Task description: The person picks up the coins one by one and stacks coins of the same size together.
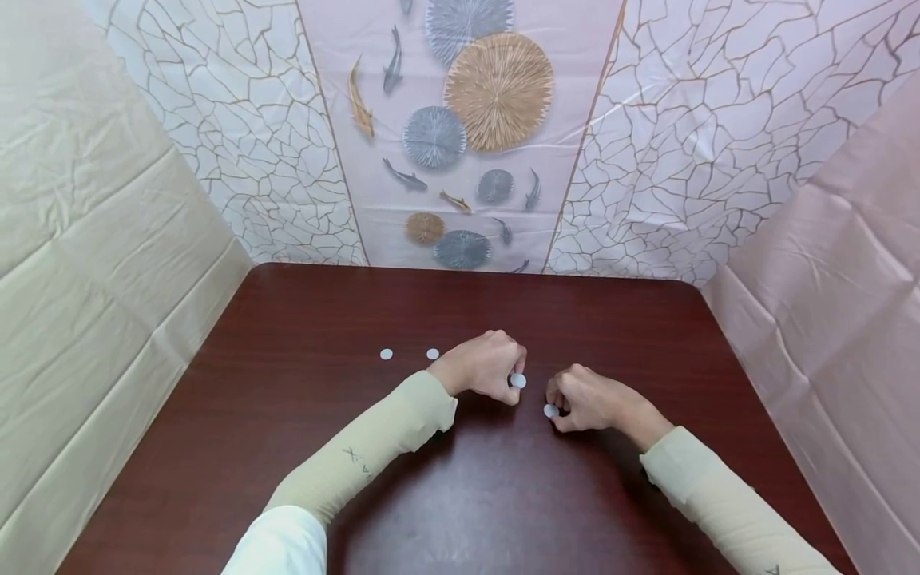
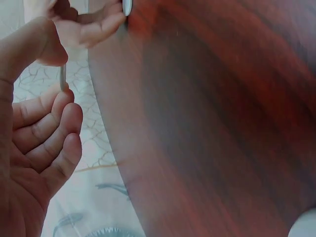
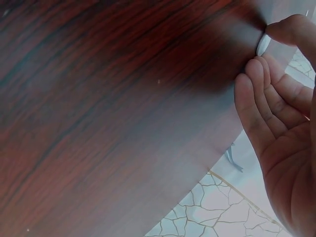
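My left hand (image 1: 489, 367) pinches a small round white disc (image 1: 518, 381) by its edges, between thumb and fingers, over the middle of the table. In the left wrist view that disc (image 2: 62, 77) shows edge-on as a thin strip. To its right, my right hand (image 1: 591, 399) pinches a second white disc (image 1: 551, 410) low over the tabletop. The right wrist view has this disc (image 3: 263, 45) between thumb and fingertips, close to the wood. The two hands face each other with a narrow gap between them.
Two more white discs lie flat on the dark red-brown table (image 1: 316, 319): one disc (image 1: 386, 354) further left, the other disc (image 1: 433, 354) beside my left wrist. Patterned cloth (image 1: 460, 200) hangs behind the table's back edge, and pale cloth walls (image 1: 826, 319) flank the sides.
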The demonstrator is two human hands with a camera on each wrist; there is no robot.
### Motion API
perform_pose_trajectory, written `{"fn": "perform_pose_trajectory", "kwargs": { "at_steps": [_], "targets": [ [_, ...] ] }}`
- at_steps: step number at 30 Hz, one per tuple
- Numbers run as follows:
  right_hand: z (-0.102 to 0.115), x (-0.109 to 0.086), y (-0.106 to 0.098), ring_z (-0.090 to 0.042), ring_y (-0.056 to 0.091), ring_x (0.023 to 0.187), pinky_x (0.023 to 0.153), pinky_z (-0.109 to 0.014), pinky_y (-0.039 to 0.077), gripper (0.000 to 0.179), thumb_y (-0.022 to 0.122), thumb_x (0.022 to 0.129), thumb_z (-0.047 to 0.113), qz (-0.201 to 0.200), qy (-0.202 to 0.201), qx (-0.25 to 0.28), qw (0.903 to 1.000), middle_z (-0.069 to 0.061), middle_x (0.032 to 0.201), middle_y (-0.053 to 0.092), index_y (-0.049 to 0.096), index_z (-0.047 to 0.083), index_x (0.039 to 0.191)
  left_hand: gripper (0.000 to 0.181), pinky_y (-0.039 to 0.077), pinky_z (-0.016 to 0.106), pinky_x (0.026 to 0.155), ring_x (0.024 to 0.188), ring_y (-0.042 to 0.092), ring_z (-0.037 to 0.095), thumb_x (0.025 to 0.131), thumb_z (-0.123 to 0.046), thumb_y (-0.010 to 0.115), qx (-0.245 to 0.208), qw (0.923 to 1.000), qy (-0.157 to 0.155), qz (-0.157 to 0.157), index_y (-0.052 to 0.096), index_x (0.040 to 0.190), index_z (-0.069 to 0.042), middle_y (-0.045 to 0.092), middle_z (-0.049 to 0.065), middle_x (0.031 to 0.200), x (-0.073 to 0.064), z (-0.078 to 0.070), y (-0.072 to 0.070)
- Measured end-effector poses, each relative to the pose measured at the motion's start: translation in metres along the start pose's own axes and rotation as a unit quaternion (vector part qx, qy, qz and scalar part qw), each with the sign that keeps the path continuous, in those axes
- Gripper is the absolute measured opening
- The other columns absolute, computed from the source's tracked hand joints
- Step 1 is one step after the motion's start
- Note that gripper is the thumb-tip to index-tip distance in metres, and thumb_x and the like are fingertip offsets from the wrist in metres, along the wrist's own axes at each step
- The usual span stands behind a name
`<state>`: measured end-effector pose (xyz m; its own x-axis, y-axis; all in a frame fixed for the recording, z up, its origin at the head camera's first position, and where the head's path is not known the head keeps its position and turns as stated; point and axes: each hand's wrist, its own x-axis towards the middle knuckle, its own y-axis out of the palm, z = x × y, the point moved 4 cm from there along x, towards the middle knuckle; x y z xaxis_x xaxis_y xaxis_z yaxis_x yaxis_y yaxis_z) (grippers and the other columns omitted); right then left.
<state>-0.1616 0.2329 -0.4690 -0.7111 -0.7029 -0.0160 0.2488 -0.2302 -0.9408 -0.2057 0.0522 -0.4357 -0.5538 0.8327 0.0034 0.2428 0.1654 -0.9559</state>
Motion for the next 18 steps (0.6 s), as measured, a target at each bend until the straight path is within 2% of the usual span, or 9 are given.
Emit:
{"fn": "perform_pose_trajectory", "kwargs": {
  "at_steps": [6, 11, 18],
  "targets": [
    [-0.001, -0.001, 0.000, 0.000, 0.061, 0.067, 0.061, -0.018, 0.052, 0.011, 0.082, 0.077, 0.013, -0.002, -0.002, 0.007, 1.0000, 0.006, 0.074, 0.068, 0.072, 0.012, 0.082, 0.013, 0.047, 0.015, 0.060, 0.063, 0.059, 0.004, 0.079, -0.026, 0.078, -0.004, 1.0000, 0.002, -0.005, 0.069, 0.084, -0.018, 0.067, -0.011, 0.075, 0.004, -0.014, 0.013],
    [-0.002, -0.001, 0.001, -0.001, 0.061, 0.065, 0.059, -0.017, 0.051, 0.012, 0.083, 0.076, 0.013, -0.008, -0.007, 0.010, 0.9999, 0.006, 0.073, 0.067, 0.071, 0.014, 0.080, 0.016, 0.046, 0.014, 0.059, 0.062, 0.059, 0.002, 0.077, -0.028, 0.082, -0.020, 0.9996, -0.010, -0.014, 0.069, 0.081, -0.021, 0.066, -0.014, 0.073, 0.010, -0.024, 0.028],
    [-0.001, -0.001, 0.000, 0.000, 0.058, 0.064, 0.058, -0.017, 0.049, 0.014, 0.083, 0.075, 0.014, -0.009, -0.016, 0.012, 0.9998, 0.005, 0.073, 0.066, 0.069, 0.016, 0.079, 0.024, 0.038, 0.015, 0.054, 0.058, 0.046, 0.002, 0.077, -0.027, 0.084, -0.025, 0.9992, -0.028, -0.015, 0.061, 0.074, -0.020, 0.055, -0.013, 0.065, 0.015, -0.033, 0.042]
  ]
}}
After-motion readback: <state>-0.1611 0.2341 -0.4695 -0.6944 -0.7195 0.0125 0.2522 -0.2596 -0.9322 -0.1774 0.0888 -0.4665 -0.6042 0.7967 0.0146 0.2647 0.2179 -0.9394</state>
